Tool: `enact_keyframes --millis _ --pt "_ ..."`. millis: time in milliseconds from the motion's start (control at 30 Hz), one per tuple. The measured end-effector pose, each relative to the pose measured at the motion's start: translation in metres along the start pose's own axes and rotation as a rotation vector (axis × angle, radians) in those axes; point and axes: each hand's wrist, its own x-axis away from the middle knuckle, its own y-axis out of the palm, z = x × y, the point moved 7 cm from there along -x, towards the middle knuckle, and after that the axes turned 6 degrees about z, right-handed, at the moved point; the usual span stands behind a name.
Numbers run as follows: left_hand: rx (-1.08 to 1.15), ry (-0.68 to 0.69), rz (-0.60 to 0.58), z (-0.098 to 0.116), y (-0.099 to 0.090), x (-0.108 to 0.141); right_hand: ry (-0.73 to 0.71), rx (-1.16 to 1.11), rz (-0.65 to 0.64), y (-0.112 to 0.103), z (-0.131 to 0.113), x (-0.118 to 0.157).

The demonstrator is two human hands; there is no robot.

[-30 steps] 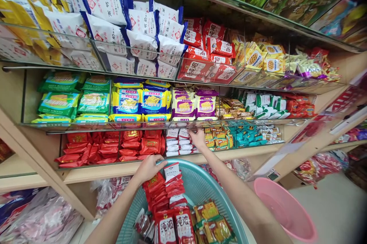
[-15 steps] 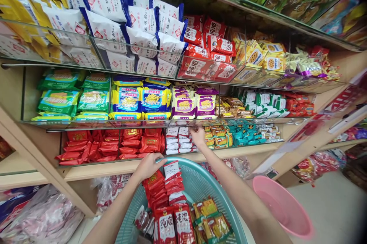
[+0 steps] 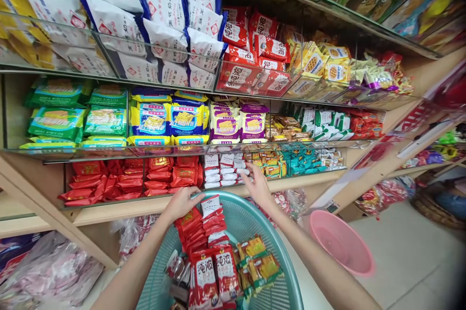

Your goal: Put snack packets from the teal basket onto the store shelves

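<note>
My left hand point(image 3: 185, 203) is closed on the far-left rim of a teal plastic basket point(image 3: 289, 256). Inside the basket lie red packets point(image 3: 190, 226), a stack topped by a white-and-red packet point(image 3: 211, 207), larger red-and-white packets point(image 3: 227, 271) and yellow-green packets point(image 3: 265, 269). My right hand point(image 3: 259, 187) is just in front of the lowest shelf, beside small white packets point(image 3: 227, 160). Its thumb and fingers are apart, and I see nothing between them.
Glass-fronted shelves point(image 3: 204, 147) carry green soda biscuits point(image 3: 56, 123), white milk-biscuit bags point(image 3: 165, 9) and several other snacks. Red packets point(image 3: 158, 174) and teal packets point(image 3: 304, 160) flank the white ones. A pink basin point(image 3: 342, 247) stands on the floor at right.
My right hand has drawn back and down from the white packets, its fingers spreading. My left hand keeps its place on the rim. The shelves have shifted left in view.
</note>
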Motion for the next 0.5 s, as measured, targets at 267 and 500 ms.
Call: enact_keyframes --millis 267,500 --pt "-0.069 0.036 0.007 0.006 -0.001 0.000 0.251 0.003 -0.123 -0.082 -0.029 0.194" --pt "-0.104 0.059 -0.002 0.016 -0.001 0.001 0.567 -0.047 0.539 -0.111 0.004 0.295"
